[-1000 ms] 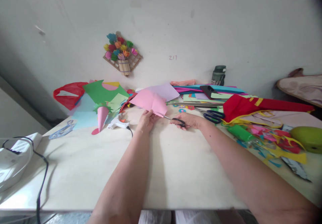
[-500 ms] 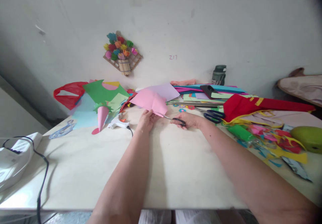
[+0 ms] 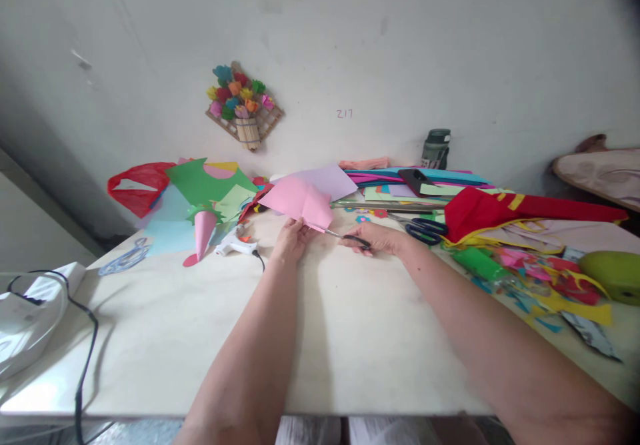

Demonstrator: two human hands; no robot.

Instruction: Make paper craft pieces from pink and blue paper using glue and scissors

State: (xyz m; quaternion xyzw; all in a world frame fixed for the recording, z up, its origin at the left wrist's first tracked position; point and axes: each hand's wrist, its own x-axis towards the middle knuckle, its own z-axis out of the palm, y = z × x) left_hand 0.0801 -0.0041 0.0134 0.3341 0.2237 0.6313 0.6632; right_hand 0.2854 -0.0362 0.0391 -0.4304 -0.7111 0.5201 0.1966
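My left hand [image 3: 295,237] pinches the lower edge of a pink sheet of paper [image 3: 295,198], which is folded and bent up above the table. In my right hand [image 3: 375,238] is a pair of scissors [image 3: 356,239] with dark handles, my fingers wrapped round them. The blades point left and meet the paper's lower right edge. Just behind the pink sheet lies a lilac sheet [image 3: 337,179]. A white glue gun [image 3: 237,243] rests left of my left hand. To its left stands a pink paper cone [image 3: 203,235] with a green fringe.
A second pair of scissors [image 3: 425,230] lies right of my right hand, near small paper flowers [image 3: 364,219]. Coloured sheets [image 3: 450,177], a phone [image 3: 415,181] and a bottle [image 3: 436,149] line the back. Paper scraps [image 3: 570,285] cover the right; a power strip [image 3: 55,285] is at left.
Both hands, the pink paper and the scissors stay in nearly the same place. The scissors' handles look slightly closer together.
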